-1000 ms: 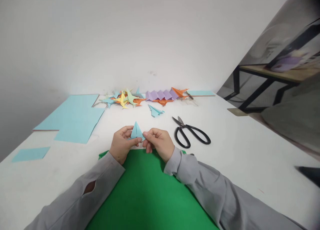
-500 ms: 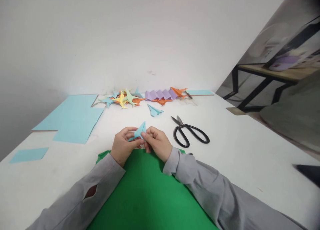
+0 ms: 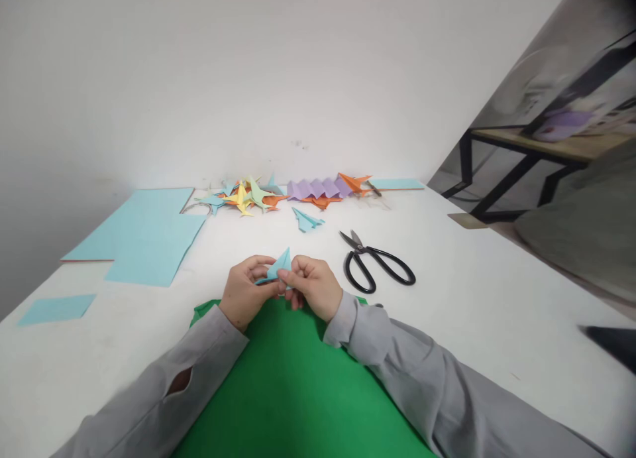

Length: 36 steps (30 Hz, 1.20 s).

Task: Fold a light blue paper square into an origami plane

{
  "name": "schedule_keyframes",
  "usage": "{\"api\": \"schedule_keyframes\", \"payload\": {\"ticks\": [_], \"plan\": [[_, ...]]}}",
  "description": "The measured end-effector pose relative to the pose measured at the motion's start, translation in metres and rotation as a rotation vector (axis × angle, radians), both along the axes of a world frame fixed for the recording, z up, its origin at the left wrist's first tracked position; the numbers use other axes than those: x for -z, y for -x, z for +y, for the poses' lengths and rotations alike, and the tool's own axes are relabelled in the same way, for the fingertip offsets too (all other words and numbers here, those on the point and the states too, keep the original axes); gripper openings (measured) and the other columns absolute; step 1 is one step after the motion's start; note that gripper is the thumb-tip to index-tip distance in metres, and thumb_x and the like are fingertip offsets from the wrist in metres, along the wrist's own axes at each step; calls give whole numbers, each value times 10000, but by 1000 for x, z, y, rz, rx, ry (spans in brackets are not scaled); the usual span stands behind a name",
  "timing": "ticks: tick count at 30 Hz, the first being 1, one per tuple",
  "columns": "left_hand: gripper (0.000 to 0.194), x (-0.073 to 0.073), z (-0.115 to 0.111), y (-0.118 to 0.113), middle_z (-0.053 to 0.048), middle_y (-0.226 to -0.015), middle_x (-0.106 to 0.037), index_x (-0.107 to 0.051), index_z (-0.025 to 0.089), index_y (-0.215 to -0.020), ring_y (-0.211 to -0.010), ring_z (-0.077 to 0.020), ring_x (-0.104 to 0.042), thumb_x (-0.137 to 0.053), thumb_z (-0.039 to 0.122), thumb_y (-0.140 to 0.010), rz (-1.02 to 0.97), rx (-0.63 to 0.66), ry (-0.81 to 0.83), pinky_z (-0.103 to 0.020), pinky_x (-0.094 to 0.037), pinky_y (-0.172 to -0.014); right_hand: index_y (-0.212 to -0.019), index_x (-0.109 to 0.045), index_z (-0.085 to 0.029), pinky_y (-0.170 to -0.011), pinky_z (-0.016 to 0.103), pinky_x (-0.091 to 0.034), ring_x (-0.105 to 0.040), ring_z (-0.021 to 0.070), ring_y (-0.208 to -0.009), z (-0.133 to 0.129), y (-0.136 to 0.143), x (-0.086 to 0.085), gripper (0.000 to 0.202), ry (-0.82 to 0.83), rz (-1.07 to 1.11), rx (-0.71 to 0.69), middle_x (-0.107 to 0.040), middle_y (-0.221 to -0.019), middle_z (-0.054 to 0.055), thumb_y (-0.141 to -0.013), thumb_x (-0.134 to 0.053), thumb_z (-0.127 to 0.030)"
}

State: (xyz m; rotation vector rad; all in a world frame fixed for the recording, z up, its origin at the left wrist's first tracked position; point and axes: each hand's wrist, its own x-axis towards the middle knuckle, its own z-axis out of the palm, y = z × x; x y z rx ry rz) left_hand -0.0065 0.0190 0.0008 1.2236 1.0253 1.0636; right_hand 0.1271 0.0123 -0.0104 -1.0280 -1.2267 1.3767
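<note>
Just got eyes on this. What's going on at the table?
A person is holding a small folded blue paper with both the left hand and the right hand. Scissors lie untouched on the white table, blades apart. A blue folded piece sits beyond the hands, with colourful folded shapes behind it.

Over on the white table, black-handled scissors lie with their blades parted. Past them I see a blue paper plane, and along the wall a jumble of folded paper figures, yellow, green, blue and orange, then a pleated purple sheet beside an orange figure. Off to the left, large blue sheets overlap, with a smaller blue piece nearer the table's edge.
</note>
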Motion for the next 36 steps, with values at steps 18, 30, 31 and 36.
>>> {"api": "schedule_keyframes", "payload": {"ticks": [18,30,31,36], "plan": [[176,-3,0,0,3,-525,-600,-579,116,-674,-455,-96,-543,-701,203,-581,-179,-67,83,-212,-447,-457,-776,-572,-148,-325,180,-374,-534,95,-336,2,-1,1,320,55,138,56,-618,-504,-16,-653,-637,-437],[192,0,2,-1,10,-492,-583,-584,118,-683,-477,-104,-547,-704,219,-573,-214,-134,75,-206,-434,-439,-903,-498,-175,-354,190,-391,-547,102,-362,2,-1,0,315,62,172,124,-604,-516,-30,-756,-489,-453],[191,-1,2,-1,11,-491,-580,-585,117,-682,-481,-104,-546,-703,220,-573,-214,-135,72,-204,-433,-438,-887,-495,-175,-356,189,-393,-545,101,-363,2,-1,0,314,62,177,133,-597,-512,-31,-760,-479,-462],[178,0,1,0,10,-524,-591,-585,125,-683,-487,-103,-551,-698,223,-586,-161,-91,47,-207,-441,-455,-851,-488,-183,-355,189,-387,-541,98,-376,0,1,-1,299,-16,106,87,-568,-517,-64,-653,-636,-351]]}}
